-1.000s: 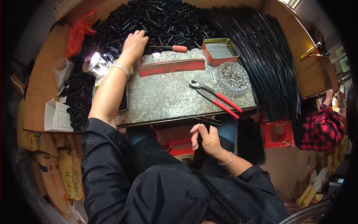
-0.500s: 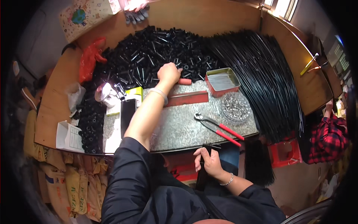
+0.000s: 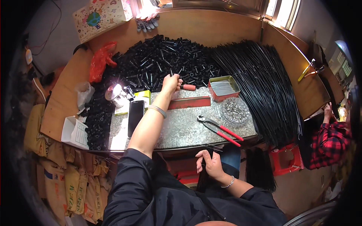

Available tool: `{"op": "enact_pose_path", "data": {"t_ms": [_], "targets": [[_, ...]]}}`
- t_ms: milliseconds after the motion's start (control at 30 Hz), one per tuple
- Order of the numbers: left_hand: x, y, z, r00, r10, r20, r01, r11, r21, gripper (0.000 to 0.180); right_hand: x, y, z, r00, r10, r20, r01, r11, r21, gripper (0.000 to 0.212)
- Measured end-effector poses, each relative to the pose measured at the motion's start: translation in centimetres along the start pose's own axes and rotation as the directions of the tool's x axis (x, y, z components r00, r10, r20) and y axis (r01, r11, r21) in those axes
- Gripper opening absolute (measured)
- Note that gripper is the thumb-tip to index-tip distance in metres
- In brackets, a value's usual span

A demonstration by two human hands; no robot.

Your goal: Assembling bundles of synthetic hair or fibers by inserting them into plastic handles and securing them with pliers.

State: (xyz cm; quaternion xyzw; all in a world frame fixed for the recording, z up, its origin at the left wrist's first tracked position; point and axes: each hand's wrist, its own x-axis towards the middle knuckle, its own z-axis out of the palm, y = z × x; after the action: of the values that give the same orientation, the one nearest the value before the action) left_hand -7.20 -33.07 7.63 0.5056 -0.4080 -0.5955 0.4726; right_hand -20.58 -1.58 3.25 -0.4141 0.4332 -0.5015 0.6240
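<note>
My left hand (image 3: 172, 83) is closed at the near edge of a heap of small black tubes (image 3: 154, 60). A short black tube (image 3: 171, 73) sticks up from its fingers. Right beside that hand lies a tool with a red ribbed handle (image 3: 188, 87). Below the table's front edge, my right hand (image 3: 212, 164) grips a bundle of thin black rods (image 3: 204, 177), whose upper ends rise past the thumb. Thin metal wires (image 3: 213, 147) stick out sideways near those ends. Red-handled pincers (image 3: 220, 130) lie on the grey worktop (image 3: 177, 128) above my right hand.
A red tin of thin wires (image 3: 224, 90) and a clear bowl of small metal parts (image 3: 234, 111) stand right of centre. Long black rods (image 3: 260, 83) cover the right side. A phone (image 3: 136, 117) lies by my left forearm. Another person in a checked sleeve (image 3: 330, 145) is at far right.
My left hand has drawn back slightly from the heap, and a black tube now shows above its fingers. My right hand keeps its hold on the rods. The whole view has shifted a little.
</note>
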Motion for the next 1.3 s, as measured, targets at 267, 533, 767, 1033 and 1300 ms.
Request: {"op": "enact_pose_path", "data": {"t_ms": [267, 533, 767, 1033, 1300], "targets": [[-15.5, -0.2, -3.6, 0.916, 0.268, 0.298, -0.188, 0.944, -0.272, 0.028, -3.0, 0.0, 1.2, 1.0, 0.026, 0.014, -0.026, 0.999, -0.023, 0.037], [-26.8, -5.0, -6.5, 0.943, 0.04, 0.332, 0.063, 0.954, -0.294, 0.03, -3.7, 0.0, 2.5, 0.998, -0.057, 0.009, 0.057, 0.997, 0.057, 0.032], [-28.8, -5.8, -5.6, 0.894, 0.021, 0.449, 0.184, 0.894, -0.409, 0.036, -4.2, 0.1, 3.0, 0.997, -0.052, 0.049, 0.049, 0.998, 0.05, 0.033], [-28.4, -6.1, -4.9, 0.852, -0.008, 0.523, 0.312, 0.81, -0.497, 0.043, -4.3, 0.1, 2.7, 0.995, -0.071, 0.068, 0.067, 0.996, 0.06, 0.034], [-28.0, -6.9, -4.6, 0.878, -0.028, 0.477, 0.306, 0.8, -0.517, 0.026, -4.1, -0.2, 3.0, 0.992, -0.029, 0.124, 0.018, 0.996, 0.088, 0.031]]}}
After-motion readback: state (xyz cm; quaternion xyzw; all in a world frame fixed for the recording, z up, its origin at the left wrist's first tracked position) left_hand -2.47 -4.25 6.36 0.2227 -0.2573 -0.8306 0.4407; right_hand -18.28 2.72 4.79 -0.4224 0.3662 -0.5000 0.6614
